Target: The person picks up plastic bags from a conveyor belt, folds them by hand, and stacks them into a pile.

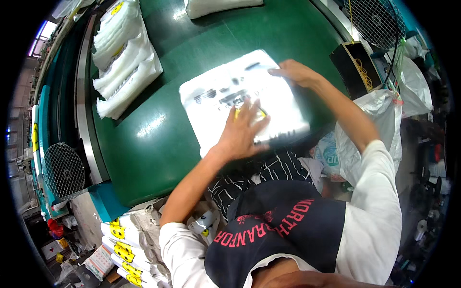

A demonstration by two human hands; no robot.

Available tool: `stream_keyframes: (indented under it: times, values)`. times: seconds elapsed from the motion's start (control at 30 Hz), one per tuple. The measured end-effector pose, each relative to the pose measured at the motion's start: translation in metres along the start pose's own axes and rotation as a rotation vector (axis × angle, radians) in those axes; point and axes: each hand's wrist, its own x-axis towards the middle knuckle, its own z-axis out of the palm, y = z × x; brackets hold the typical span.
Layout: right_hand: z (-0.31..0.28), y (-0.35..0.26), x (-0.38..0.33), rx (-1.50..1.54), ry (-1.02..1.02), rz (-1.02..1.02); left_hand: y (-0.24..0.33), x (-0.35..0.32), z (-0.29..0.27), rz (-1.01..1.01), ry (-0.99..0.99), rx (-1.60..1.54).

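White plastic stack [230, 91], glossy, black and yellow print, left fingers [245, 113] spread atop, right fingers [286, 71] at edge, grip unclear

We count two hands [242, 132] [300, 74], three white piles [284, 108] [129, 65] [223, 6] at centre, ten and twelve o'clock, two round grilles [64, 172] [377, 20] at nine and two, one black box [345, 69] at two, and at least four white rolls [139, 242] near seven.

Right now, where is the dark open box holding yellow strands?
In the head view's upper right, the dark box sits beside the green work surface, right of the right hand.
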Motion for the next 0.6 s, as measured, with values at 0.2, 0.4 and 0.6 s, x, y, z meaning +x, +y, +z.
stream_keyframes:
  times: [0.2, 0.4, 0.6]
  values:
    - [0.015, -0.034, -0.005, -0.387, 0.096, -0.551, -0.020, -0.021, 0.013, -0.304, 0.081, 0.117]
    - [0.036, 0.027, -0.069, -0.949, 0.116, -1.023, -0.014, -0.045, 0.015, -0.136, 0.184, 0.239]
    - [0.096, 0.017, -0.118, -1.221, 0.060, -0.850, 0.000, -0.051, 0.003, -0.148, 0.116, 0.167]
